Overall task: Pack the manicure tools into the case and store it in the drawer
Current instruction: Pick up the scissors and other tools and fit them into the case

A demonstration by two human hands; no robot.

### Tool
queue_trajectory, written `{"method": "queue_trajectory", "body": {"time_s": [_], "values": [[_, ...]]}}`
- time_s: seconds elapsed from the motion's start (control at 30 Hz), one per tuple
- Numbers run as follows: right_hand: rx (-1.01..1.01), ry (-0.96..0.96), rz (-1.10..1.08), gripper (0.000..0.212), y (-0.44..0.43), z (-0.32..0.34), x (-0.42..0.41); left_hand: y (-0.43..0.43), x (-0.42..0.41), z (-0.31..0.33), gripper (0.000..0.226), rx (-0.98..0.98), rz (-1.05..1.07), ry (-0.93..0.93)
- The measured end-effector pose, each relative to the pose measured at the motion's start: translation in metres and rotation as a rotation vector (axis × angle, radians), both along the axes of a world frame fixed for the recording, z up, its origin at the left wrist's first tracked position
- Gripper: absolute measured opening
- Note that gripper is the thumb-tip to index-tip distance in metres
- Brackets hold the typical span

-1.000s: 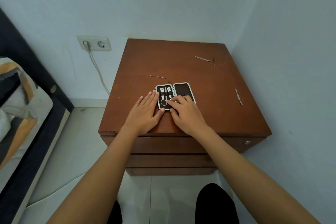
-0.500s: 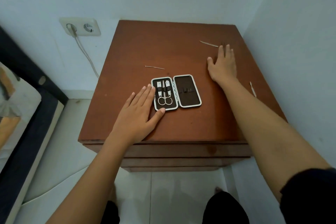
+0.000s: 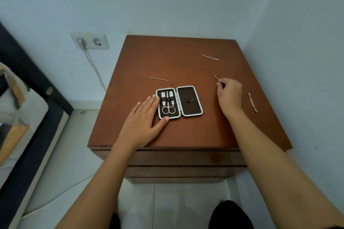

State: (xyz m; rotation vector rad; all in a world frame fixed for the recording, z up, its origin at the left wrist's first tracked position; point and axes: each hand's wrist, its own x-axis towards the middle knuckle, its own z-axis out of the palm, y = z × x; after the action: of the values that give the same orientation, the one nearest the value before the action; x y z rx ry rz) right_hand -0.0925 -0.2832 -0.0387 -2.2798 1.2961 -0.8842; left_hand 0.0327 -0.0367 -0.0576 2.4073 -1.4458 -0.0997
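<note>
Your right hand (image 3: 229,92) pinches a thin tool (image 3: 216,76) off the desk (image 3: 186,61).
Your left hand (image 3: 143,124) lies flat and unclenched, steadying the open case (image 3: 179,101), probably so it won't slide; three tools remain loose.

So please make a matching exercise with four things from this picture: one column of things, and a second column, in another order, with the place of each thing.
Things:
1. scissors
2. thin pin
3. right hand
4. left hand

Places:
A. flat on the nightstand, touching the case at its left edge
B. strapped in the left half of the case
C. loose, behind the case
D. right of the case, pinching a small tool

Pairs: 1-B, 2-C, 3-D, 4-A
</note>
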Motion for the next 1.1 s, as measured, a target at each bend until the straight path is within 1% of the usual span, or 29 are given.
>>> {"method": "queue_trajectory", "body": {"time_s": [0.07, 0.17, 0.2, 0.27, 0.33, 0.43, 0.5, 0.57, 0.77, 0.97, 1.03, 1.1], "values": [[0.047, -0.008, -0.006, 0.017, 0.013, 0.006, -0.01, 0.001, -0.001, 0.001, 0.084, 0.002, 0.001, 0.009], [0.131, 0.078, 0.025, 0.014, 0.021, 0.017, -0.02, 0.001, -0.002, 0.003, 0.085, 0.011, 0.001, 0.014], [0.177, 0.077, 0.036, 0.014, 0.022, 0.02, -0.021, 0.001, -0.002, 0.003, 0.085, 0.017, 0.001, 0.013], [0.29, 0.011, 0.068, 0.016, 0.028, 0.026, -0.022, 0.001, -0.002, 0.003, 0.086, 0.024, 0.003, 0.007], [0.378, -0.081, 0.134, 0.024, 0.035, 0.033, -0.017, 0.001, -0.002, 0.003, 0.087, 0.019, 0.004, 0.005], [0.414, -0.124, 0.297, 0.048, 0.044, 0.039, -0.001, 0.001, -0.002, 0.002, 0.087, 0.02, 0.0, -0.003], [0.411, -0.12, 0.407, 0.063, 0.047, 0.041, 0.012, 0.0, 0.0, 0.001, 0.087, 0.023, 0.001, -0.005], [0.365, -0.075, 0.48, 0.066, 0.049, 0.041, 0.024, -0.001, 0.001, -0.001, 0.086, 0.022, 0.0, -0.011], [0.302, -0.002, 0.536, 0.059, 0.04, 0.034, 0.045, -0.001, 0.002, -0.003, 0.085, -0.007, 0.0, -0.012], [0.428, 0.145, 0.592, 0.056, 0.029, 0.035, 0.041, -0.001, 0.003, -0.003, 0.084, -0.004, -0.004, -0.012], [0.375, 0.228, 0.616, 0.051, 0.03, 0.035, 0.037, -0.001, 0.002, -0.003, 0.084, -0.005, -0.004, -0.006], [0.253, 0.314, 0.648, 0.051, 0.034, 0.033, 0.031, -0.001, 0.002, -0.003, 0.085, -0.004, -0.003, 0.001]]}}
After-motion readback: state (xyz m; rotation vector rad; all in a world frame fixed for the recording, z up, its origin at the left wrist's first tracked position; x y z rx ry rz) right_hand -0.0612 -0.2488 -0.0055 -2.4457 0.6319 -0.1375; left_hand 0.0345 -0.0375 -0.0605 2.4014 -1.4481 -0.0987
